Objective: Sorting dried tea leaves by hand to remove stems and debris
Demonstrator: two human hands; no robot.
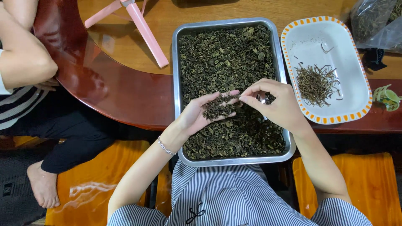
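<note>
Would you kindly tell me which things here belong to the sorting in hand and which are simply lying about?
In use:
left hand, cupping dried leaves
right hand, pinching at them
metal tray
white dish with stems

Lying about:
pink stand
plastic bag
green clip

Home tea-sorting spot: wooden table [125,96], leaf tray [176,83].
</note>
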